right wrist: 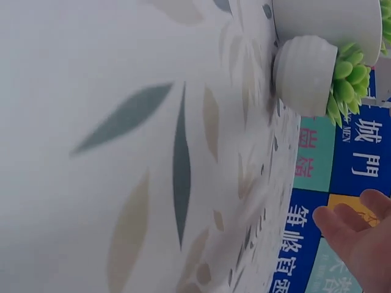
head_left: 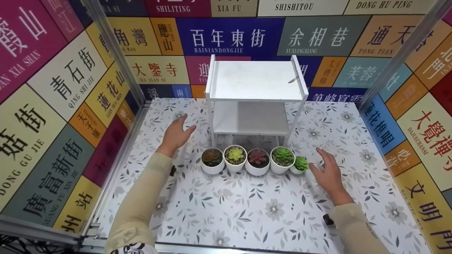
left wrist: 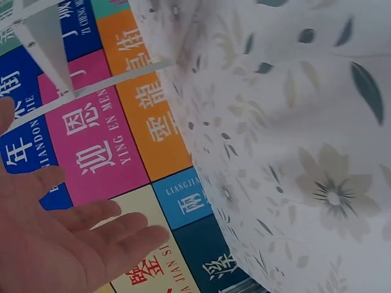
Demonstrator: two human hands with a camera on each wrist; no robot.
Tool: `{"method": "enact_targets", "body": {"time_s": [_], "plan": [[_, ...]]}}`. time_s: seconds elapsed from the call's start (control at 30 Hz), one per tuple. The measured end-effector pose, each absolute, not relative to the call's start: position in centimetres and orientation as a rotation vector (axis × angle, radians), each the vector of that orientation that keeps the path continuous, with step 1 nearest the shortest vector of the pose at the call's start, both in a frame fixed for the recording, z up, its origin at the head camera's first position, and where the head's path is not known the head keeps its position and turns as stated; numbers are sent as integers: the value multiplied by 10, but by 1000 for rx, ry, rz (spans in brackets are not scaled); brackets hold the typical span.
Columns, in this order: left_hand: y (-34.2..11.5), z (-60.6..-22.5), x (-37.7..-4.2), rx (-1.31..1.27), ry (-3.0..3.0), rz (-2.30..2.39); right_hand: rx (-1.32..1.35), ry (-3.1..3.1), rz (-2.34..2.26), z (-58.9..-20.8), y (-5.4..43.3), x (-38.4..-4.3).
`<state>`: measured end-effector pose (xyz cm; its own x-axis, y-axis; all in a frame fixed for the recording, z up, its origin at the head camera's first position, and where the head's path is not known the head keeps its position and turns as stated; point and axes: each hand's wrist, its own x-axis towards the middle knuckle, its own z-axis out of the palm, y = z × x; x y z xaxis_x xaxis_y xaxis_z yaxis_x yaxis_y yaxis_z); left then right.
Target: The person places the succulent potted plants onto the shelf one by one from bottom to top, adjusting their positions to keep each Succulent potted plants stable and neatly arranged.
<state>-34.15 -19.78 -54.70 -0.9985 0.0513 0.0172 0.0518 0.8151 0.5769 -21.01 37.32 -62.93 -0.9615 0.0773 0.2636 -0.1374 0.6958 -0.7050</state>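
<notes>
Several small potted succulents stand in a row in front of a white two-tier shelf [head_left: 257, 79]. From left to right come a brown succulent [head_left: 212, 157], a yellow-green one [head_left: 235, 154], a dark red one [head_left: 258, 157], a green one [head_left: 283, 156] and a smaller green one [head_left: 301, 164]. My left hand [head_left: 175, 133] hovers left of the row with fingers extended, holding nothing. To the right, my right hand [head_left: 329, 173] is beside the smallest pot [right wrist: 305, 74], apart from it and holding nothing.
A table with a floral cover [head_left: 247, 211] lies beneath everything. Patterned sign panels [head_left: 229, 35] form the back and side walls, with metal posts [head_left: 120, 53] at the corners. A dark mark [head_left: 293, 80] shows on the shelf's upper right side.
</notes>
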Motion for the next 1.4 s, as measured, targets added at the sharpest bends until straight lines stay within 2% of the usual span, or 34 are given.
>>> {"method": "enact_targets", "body": {"time_s": [0.47,0.9,1.4], "plan": [[-172,-478,-375,28,-2624,-1446,-82,-2642,1421,-642,362,-205],[-149,-438,-391,48,-2454,-1874,-81,-2714,1523,-653,357,-206],[-121,-379,-401,32,-2557,-1789,-127,-2751,1298,-657,353,-215]]}}
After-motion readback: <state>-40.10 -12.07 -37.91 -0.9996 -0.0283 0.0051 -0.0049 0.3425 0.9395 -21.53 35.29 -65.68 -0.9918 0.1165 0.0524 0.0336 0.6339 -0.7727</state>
